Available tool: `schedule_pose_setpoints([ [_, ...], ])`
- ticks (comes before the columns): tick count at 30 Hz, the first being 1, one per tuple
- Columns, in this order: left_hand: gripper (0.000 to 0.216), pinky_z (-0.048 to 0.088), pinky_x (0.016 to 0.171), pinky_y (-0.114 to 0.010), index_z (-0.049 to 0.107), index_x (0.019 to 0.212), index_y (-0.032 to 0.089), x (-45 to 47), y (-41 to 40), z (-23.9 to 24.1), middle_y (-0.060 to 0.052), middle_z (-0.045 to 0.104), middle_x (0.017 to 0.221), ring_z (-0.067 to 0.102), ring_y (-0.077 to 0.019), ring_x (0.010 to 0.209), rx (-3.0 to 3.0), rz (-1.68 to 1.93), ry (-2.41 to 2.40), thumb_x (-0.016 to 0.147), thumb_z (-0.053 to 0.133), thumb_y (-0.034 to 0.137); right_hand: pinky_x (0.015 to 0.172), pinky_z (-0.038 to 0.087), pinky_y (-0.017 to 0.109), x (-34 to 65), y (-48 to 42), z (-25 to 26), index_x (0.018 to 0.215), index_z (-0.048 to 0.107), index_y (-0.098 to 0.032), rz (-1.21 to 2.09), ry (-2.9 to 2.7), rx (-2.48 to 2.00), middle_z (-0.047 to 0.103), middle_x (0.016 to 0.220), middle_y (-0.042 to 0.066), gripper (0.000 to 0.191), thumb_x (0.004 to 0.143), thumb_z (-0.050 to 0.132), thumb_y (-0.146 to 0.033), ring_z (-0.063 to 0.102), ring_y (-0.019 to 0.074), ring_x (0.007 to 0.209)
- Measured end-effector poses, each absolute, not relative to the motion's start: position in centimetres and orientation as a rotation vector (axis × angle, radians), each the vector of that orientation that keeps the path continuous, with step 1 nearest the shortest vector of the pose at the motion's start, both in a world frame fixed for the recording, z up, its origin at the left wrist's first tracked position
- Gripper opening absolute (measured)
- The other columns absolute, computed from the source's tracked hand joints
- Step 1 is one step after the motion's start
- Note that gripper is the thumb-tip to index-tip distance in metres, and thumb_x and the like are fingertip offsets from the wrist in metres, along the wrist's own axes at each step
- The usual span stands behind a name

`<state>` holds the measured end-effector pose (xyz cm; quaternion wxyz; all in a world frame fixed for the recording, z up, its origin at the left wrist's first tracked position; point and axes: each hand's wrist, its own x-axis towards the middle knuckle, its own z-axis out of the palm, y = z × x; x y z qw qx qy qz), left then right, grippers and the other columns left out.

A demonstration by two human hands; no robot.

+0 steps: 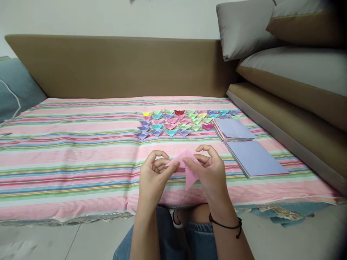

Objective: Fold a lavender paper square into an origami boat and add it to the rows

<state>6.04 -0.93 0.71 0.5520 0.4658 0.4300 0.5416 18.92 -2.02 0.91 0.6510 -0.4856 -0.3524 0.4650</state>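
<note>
A folded piece of pink origami paper (191,176) is held up between my two hands, above the front part of the striped cloth. My left hand (153,174) pinches its left corner between thumb and fingers. On the other side, my right hand (212,169) grips the paper with the thumb pressed on its front face and the fingers behind. One pointed flap hangs down below the thumbs. Beyond the hands, several small folded paper boats (170,125) in purple, pink, green, blue, yellow and red stand in rows on the cloth.
Two stacks of coloured paper, a smaller one (234,128) and a larger one (258,159), lie to the right. The striped cloth (67,155) covers the seat. Grey and brown cushions (295,68) pile up at the right, before a brown backrest (121,66).
</note>
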Motion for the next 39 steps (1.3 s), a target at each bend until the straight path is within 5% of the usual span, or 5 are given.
schedule_pose_setpoints([
  [12,0.047,0.056,0.071,-0.03,0.049,0.11,0.019,5.7,-1.0,0.9,-0.001,0.072,0.072,0.071,-0.0189,0.072,1.083,1.212,0.936,0.07,0.072,0.026,0.042,0.04,0.019,19.0,-2.1,1.1,0.085,0.043,-0.023,1.074,-0.748,-1.107,0.069,0.061,-0.002,0.044,0.059,0.079,-0.026,0.057,0.0118,0.045],
  [39,0.064,0.055,0.06,-0.026,0.034,0.108,0.023,7.4,-1.2,1.1,0.004,0.069,0.062,0.07,-0.0184,0.059,1.004,1.292,1.029,0.06,0.077,0.022,0.043,0.043,0.021,18.9,-1.8,0.8,0.093,0.048,-0.022,1.017,-0.765,-1.1,0.066,0.057,-0.004,0.047,0.059,0.079,-0.03,0.058,0.0126,0.045],
])
